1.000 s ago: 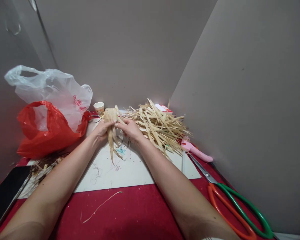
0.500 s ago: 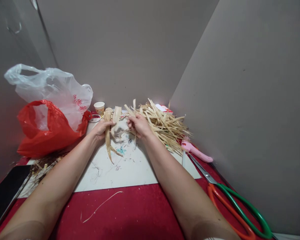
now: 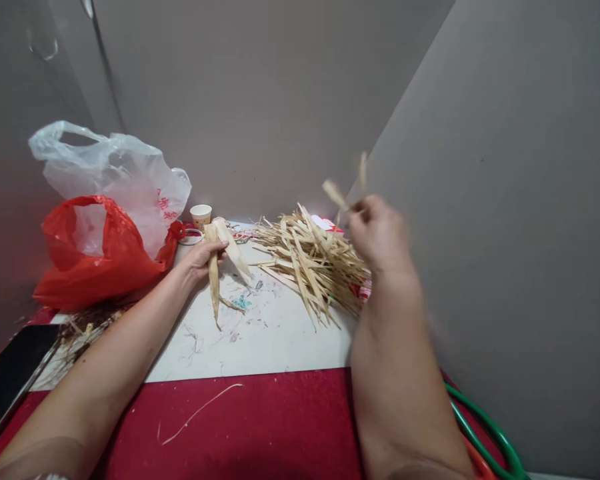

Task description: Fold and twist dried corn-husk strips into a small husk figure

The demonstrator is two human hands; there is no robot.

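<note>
Head view: The left hand (image 3: 203, 259) is over the white board (image 3: 250, 340), toward its far left part. Its thumb and fingers are pressed together on the held husk strips (image 3: 213, 270); one strip hangs down toward the board, and a paler one slants down to the right. The right hand (image 3: 373, 223) is raised above the right side of the strip pile (image 3: 313, 257), slightly blurred. Its fingers are curled and pinch a narrow strip piece (image 3: 336, 195), whose ends project up and to the left; the exact contact of each finger cannot be made out.

The strip pile lies loose on the far right part of the board, its strips pointing in several directions. A paper cup (image 3: 201, 215) stands upright beyond the left hand, with a white ring (image 3: 191, 237) just beside it. A red bag (image 3: 97, 257) and a translucent bag (image 3: 125, 167) are at the left. Dark fibres (image 3: 83, 330) lie near the left forearm, beside a black flat object (image 3: 15, 363). Green handles (image 3: 500, 440) show partly behind the right forearm. One thin fibre (image 3: 200, 413) lies on the red desk (image 3: 260, 433) in front of the board.
</note>
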